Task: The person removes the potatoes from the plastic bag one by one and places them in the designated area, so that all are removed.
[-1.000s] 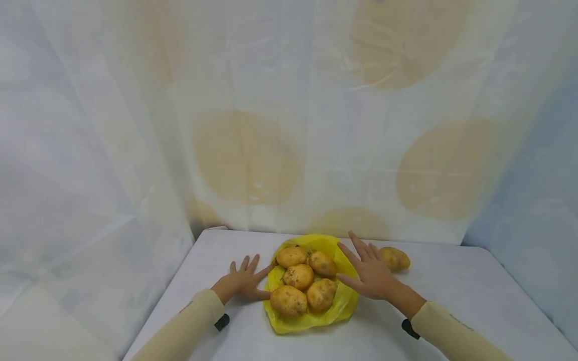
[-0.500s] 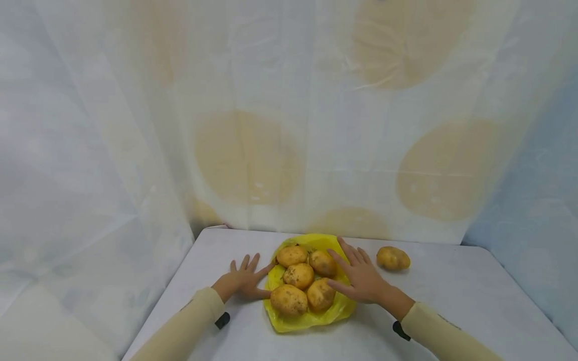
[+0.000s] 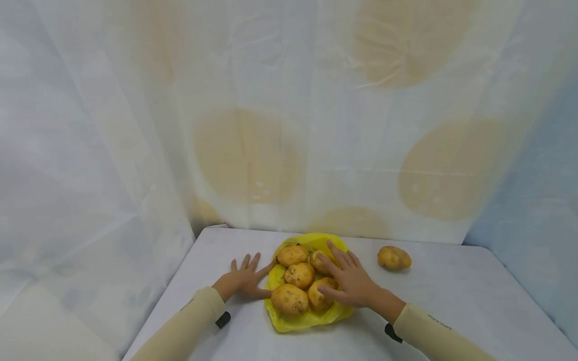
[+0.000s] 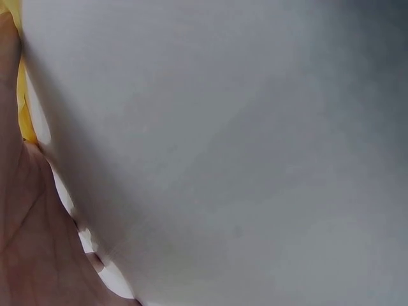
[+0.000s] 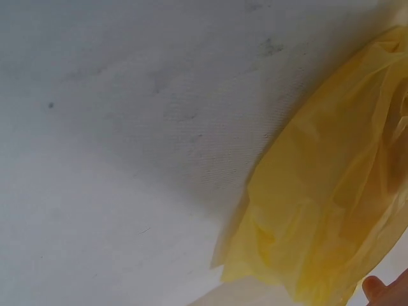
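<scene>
A yellow plastic bag (image 3: 307, 322) lies spread on the table with several potatoes (image 3: 289, 299) on it. My left hand (image 3: 244, 282) is at the bag's left side, fingers spread, thumb and forefinger tips right at its edge. In the left wrist view the palm (image 4: 38, 248) shows along the left border, a strip of yellow beside the thumb. My right hand (image 3: 354, 285) reaches over the bag's right side with straight, spread fingers. Its fingertips overlap two right-hand potatoes in the head view and partly hide them. The right wrist view shows the crumpled bag side (image 5: 319, 185).
One more potato (image 3: 394, 258) lies alone on the white table (image 3: 456, 296), right of the bag. A pale curtain (image 3: 334, 125) with tan circles hangs behind the table's far edge. White sheeting stands at left, bluish sheeting at right.
My right hand has moved left, from beside the lone potato to over the bag's right side, so that potato now shows whole. The left hand has stayed in place.
</scene>
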`<state>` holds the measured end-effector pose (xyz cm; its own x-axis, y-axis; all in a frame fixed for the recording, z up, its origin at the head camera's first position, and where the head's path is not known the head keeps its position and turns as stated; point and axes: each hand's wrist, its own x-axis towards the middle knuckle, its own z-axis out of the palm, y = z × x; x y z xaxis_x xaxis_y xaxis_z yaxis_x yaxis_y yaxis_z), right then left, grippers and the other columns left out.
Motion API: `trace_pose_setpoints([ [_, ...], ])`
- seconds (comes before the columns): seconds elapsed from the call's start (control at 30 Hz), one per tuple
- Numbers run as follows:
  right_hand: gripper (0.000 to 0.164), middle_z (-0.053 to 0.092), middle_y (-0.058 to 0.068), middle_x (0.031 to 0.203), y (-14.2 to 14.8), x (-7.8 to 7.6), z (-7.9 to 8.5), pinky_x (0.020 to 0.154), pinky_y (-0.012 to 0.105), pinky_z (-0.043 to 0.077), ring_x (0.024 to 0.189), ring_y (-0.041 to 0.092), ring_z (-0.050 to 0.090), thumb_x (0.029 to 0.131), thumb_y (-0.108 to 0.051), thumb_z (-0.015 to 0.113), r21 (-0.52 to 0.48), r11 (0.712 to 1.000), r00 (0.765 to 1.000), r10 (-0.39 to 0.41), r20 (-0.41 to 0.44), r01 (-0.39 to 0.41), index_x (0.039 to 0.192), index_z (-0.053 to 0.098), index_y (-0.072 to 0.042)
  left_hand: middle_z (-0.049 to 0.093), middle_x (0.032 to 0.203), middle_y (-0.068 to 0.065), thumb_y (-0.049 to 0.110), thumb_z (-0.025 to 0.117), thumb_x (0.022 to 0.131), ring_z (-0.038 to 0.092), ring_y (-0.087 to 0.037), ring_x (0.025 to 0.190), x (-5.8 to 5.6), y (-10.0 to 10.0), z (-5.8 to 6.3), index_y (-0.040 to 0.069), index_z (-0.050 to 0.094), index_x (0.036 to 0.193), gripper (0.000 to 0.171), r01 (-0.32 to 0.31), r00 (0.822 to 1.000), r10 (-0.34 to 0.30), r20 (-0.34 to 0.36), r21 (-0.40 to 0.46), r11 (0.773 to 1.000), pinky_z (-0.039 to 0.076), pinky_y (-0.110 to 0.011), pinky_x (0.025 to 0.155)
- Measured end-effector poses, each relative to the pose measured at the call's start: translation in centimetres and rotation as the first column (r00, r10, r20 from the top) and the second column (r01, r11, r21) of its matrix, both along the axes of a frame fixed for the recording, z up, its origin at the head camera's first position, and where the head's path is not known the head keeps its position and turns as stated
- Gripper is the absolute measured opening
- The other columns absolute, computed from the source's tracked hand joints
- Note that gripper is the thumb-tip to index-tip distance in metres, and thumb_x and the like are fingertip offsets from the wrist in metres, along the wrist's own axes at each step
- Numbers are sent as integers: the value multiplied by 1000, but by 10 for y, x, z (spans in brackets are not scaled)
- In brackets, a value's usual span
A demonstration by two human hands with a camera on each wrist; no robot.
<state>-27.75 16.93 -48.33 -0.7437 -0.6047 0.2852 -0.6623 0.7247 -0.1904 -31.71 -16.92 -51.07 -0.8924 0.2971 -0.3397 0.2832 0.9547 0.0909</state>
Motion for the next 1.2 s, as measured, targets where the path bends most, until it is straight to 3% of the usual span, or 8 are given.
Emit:
trace_pose_setpoints([
  [0.4, 79, 0, 10, 168, -10, 9, -5, 113, 69, 20, 150, 39, 23, 95, -61, 50, 0, 999, 999, 51, 16, -51, 159, 18, -28, 1, 167, -15, 87, 48, 76, 2, -45, 152, 0, 1, -3, 43, 18, 156, 96, -8, 1000, 8, 5, -5, 1000, 2, -73, 113],
  [0.67, 79, -2, 6, 168, -17, 11, -5, 115, 67, 18, 151, 34, 22, 94, -63, 50, 11, 998, 998, 65, 15, -65, 158, 26, -22, 1, 167, -15, 87, 48, 76, 3, -45, 152, 1, 1, -3, 43, 18, 156, 97, -11, 1000, 11, 8, -5, 1000, 3, -74, 113],
  [1.2, 84, -5, 9, 168, -38, 14, -4, 118, 64, 12, 152, 33, 15, 92, -72, 43, 82, 992, 996, 93, 17, -94, 159, 19, -26, 1, 167, -14, 89, 46, 75, 3, -44, 152, 0, 3, -3, 45, 17, 156, 97, -9, 1000, 9, 11, -20, 1000, 4, -73, 114],
])
